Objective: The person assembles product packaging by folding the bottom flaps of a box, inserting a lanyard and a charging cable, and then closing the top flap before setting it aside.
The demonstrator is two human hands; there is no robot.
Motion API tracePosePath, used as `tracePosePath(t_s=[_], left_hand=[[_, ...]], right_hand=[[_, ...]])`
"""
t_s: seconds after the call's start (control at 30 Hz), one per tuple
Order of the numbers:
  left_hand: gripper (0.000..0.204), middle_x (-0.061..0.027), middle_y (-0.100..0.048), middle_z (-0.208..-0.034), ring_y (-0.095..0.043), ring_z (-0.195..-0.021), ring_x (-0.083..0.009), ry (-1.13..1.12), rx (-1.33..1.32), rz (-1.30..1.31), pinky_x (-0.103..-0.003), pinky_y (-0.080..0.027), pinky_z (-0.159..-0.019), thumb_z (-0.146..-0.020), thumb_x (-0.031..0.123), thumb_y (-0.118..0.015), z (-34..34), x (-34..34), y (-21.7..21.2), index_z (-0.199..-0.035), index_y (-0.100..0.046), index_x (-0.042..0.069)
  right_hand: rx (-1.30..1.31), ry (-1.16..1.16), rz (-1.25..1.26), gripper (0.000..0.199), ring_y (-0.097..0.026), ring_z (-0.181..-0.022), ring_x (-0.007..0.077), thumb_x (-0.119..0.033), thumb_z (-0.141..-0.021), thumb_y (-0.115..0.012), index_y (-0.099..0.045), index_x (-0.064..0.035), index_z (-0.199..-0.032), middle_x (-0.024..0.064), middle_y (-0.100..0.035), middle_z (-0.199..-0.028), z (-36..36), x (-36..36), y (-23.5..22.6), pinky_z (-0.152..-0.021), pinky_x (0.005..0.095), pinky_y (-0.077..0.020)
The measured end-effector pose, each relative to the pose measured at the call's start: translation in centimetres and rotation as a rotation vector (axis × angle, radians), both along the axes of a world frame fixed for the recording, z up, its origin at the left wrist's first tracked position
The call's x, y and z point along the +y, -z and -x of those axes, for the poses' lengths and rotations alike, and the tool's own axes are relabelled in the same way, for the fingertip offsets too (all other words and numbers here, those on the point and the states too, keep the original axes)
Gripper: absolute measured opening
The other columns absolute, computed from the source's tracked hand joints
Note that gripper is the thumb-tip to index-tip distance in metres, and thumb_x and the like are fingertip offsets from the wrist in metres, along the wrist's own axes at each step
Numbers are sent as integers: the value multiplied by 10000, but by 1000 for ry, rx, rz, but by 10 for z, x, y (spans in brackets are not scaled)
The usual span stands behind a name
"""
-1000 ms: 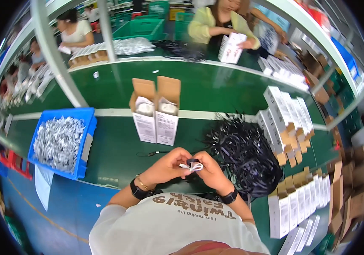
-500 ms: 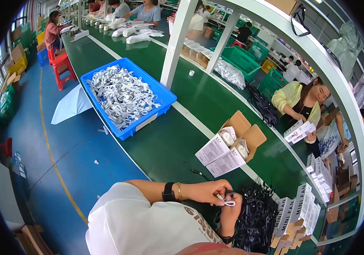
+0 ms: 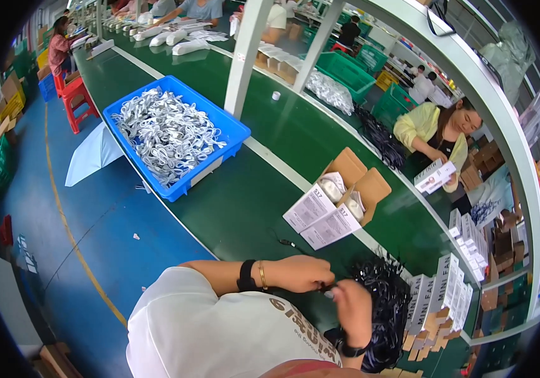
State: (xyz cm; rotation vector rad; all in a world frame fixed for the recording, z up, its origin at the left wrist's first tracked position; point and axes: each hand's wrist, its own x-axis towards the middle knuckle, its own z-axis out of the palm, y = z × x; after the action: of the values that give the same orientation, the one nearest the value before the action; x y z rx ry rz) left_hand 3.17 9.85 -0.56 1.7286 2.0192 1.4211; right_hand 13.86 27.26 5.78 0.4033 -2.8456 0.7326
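Over the near edge of the green bench, my left hand (image 3: 304, 273) is closed with the knuckles up, so what its fingers hold is hidden. Just right of it and slightly lower, my right hand (image 3: 353, 310) has its fingers pinched together. A small pale piece (image 3: 328, 293) shows by the right fingertips, too blurred to name. Close beside my right hand lies a heap of black cords (image 3: 380, 302). Beyond my hands stand two open cartons (image 3: 324, 225) with white wrapped items (image 3: 331, 187) inside. A short black cable (image 3: 289, 243) lies on the bench near them.
A blue crate (image 3: 168, 192) full of bundled white cables (image 3: 166, 135) sits at the left bench edge. To the right, long white boxes (image 3: 440, 293) are stacked. A white post (image 3: 244, 63) rises from the bench. Across it, a co-worker (image 3: 437, 135) holds a white box.
The looped white cable seen between my hands no longer shows. My left hand has turned knuckles up, and my right hand has come up beside it. The view has shifted slightly.
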Motion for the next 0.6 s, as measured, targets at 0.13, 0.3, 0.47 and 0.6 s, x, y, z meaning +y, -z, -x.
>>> tracePosePath(t_s=[0.13,0.3,0.47,0.6], left_hand=[[125,-82,-550,-854,-572,-756,-204,241,-518,-140,-316,-448,-640,-810,56,-668,-1,-4,-13,-889,-573,43],[123,-89,-557,-854,-576,-760,-203,-220,-368,-182,-302,-448,-660,-814,58,-673,13,-3,-27,-889,-578,39],[114,-69,-571,-858,-566,-792,-193,27,-292,-129,-292,-446,-688,-806,39,-682,7,-9,-30,-873,-590,43],[133,-52,-570,-850,-561,-812,-228,84,-497,-419,-318,-449,-711,-773,22,-692,10,-5,-39,-859,-596,53]], right_hand=[[79,118,338,96,-586,-712,360,-122,-837,-609,-600,-28,-853,154,-603,-783,18,4,29,-598,421,-468],[-8,22,-70,60,-574,-708,293,-60,-838,-587,-608,-11,-866,132,-595,-816,1,-16,-2,-607,355,-460],[211,-129,331,133,-588,-682,256,-96,-880,-584,-630,-17,-976,94,-602,-852,28,6,-9,-627,318,-483],[27,42,795,308,-594,-811,198,-174,-922,-568,-564,-19,-1188,80,-586,-976,33,-10,29,-719,295,-482]])
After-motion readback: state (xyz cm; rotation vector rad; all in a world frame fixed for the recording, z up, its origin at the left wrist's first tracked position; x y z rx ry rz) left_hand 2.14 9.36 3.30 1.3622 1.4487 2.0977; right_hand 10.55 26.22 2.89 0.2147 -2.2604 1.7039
